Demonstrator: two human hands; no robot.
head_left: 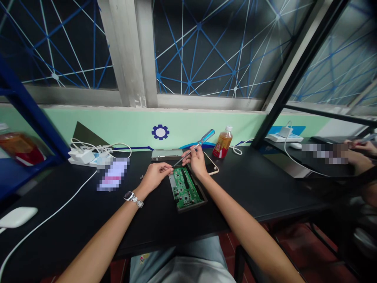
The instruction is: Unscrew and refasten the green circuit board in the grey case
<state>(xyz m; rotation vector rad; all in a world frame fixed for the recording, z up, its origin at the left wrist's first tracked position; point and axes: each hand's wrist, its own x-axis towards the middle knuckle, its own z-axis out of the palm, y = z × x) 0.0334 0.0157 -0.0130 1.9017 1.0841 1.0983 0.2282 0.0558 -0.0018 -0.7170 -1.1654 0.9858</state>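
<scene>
My right hand (196,161) is closed around the shaft of a screwdriver (207,136) with a clear blue handle. The handle points up to the right, and the shaft slants down left to the board's upper left corner. There, at the screwdriver's tip, the fingers of my left hand (156,174) are pinched together; what lies between them is too small to make out. Below both hands a green circuit board (188,192) sits in a metal frame on the black table. A wristwatch (129,196) is on my left wrist.
Behind the board lies a grey metal plate (167,154). A phone (217,170) and a drink bottle (223,143) are at the right. To the left are a power strip (85,157), a blurred-out phone (113,176) and a white charger (20,217). Another person's hand (361,155) shows far right.
</scene>
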